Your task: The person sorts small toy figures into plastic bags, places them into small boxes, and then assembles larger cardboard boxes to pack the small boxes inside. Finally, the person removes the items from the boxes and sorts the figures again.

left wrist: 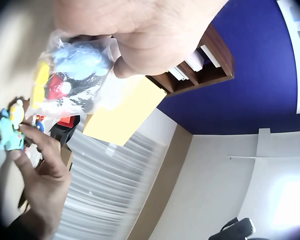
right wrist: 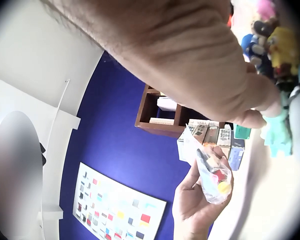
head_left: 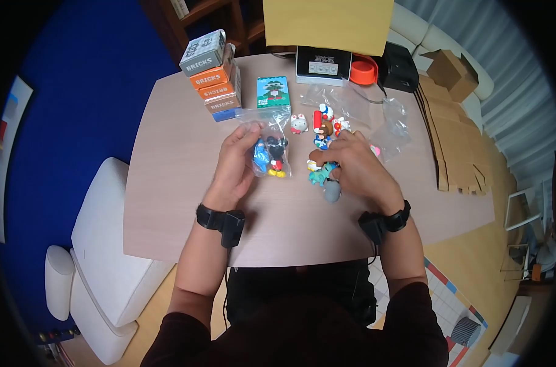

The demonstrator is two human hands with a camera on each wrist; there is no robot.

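Observation:
My left hand (head_left: 233, 160) grips a clear zip bag (head_left: 273, 129) by its left side. Inside it are a blue figurine (head_left: 261, 156) and a black mouse-eared figurine (head_left: 278, 150) with red shorts and yellow shoes. Over the loose toys, my right hand (head_left: 366, 171) pinches a teal figurine (left wrist: 10, 134) between thumb and fingers. A grey rounded toy (head_left: 332, 191) lies just in front of it. Beyond the right hand are a brown-and-red figurine (head_left: 322, 127) and a blue-and-white one (head_left: 326, 112). A white rabbit figurine (head_left: 298, 123) stands between the hands. The right palm hides part of the group.
Stacked brick boxes (head_left: 212, 76) stand at the back left, beside a green box (head_left: 273, 92). Empty clear bags (head_left: 394, 125) lie on the right. Behind are a black-and-white box (head_left: 324, 65), a red round object (head_left: 364, 71) and a yellow panel (head_left: 328, 23). Cardboard (head_left: 452, 131) flanks the table's right edge.

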